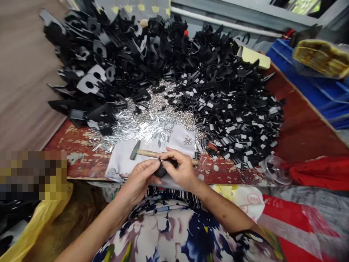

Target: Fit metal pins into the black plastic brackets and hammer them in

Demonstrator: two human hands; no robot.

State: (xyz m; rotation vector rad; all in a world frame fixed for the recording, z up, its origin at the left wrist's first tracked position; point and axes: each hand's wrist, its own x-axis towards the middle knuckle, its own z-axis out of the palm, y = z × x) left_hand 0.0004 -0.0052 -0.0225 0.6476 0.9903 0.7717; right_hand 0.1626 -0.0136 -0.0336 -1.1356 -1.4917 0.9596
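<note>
Close to the table's front edge, my two hands meet around a small black piece (pixel 161 171). My left hand (pixel 144 171) pinches it from the left between thumb and fingers. From the other side my right hand (pixel 178 165) grips the same piece, its fingers bent over the top. Where the fingertips meet, a tiny shiny bit shows, too small to name. Just beyond the hands lies a hammer (pixel 147 153) with a greenish head and wooden handle, partly hidden by my right hand. Under it is a pale cloth (pixel 120 159).
Thin silver metal strips (pixel 147 129) and small metal rings (pixel 163 94) are heaped behind the cloth. Black cut pieces (pixel 114 54) pile up at the back left, folded black pieces (pixel 237 120) at the right. A clear plastic cup (pixel 275 169) and red cloth (pixel 319 173) lie at the right edge.
</note>
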